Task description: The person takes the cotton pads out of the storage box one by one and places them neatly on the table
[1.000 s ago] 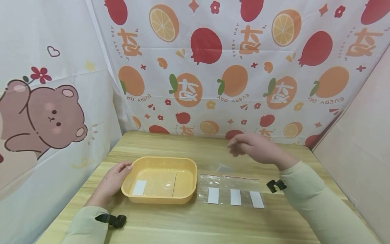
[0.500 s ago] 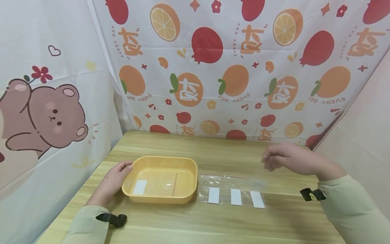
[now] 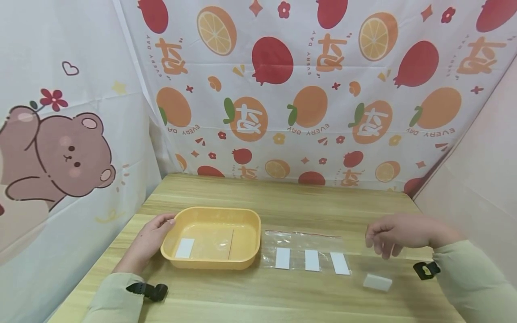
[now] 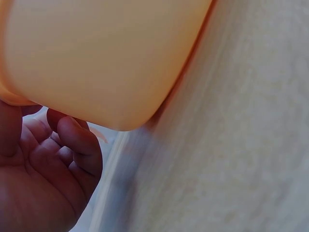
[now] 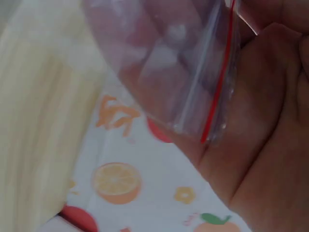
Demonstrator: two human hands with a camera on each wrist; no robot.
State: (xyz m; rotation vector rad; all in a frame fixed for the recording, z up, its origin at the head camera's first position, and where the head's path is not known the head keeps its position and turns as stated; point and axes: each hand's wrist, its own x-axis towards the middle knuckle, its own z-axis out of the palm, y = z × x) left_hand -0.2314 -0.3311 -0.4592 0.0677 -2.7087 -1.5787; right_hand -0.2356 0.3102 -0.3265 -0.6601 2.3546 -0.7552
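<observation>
My left hand (image 3: 147, 242) grips the left rim of a yellow plastic tray (image 3: 212, 264); in the left wrist view, its curled fingers (image 4: 79, 137) are at the tray's edge. A clear zip bag with a white label lies inside the tray. My right hand (image 3: 397, 233) holds another clear zip bag (image 5: 178, 67) by its red-lined zip end, over the right side of the table. Its white label (image 3: 377, 282) hangs below the fingers in the head view. Left of that hand, several flat zip bags (image 3: 296, 242) with white labels lie in an overlapping row.
The wooden table (image 3: 250, 300) is bounded by a fruit-printed cloth (image 3: 303, 63) at the back, a bear-printed cloth (image 3: 72, 148) on the left and a pale wall (image 3: 476, 188) on the right. The row of bags lies close to the tray's right side.
My right hand has moved right and then down nearer to me, carrying its zip bag, whose white label now shows. My left hand, the tray and the row of bags have stayed put.
</observation>
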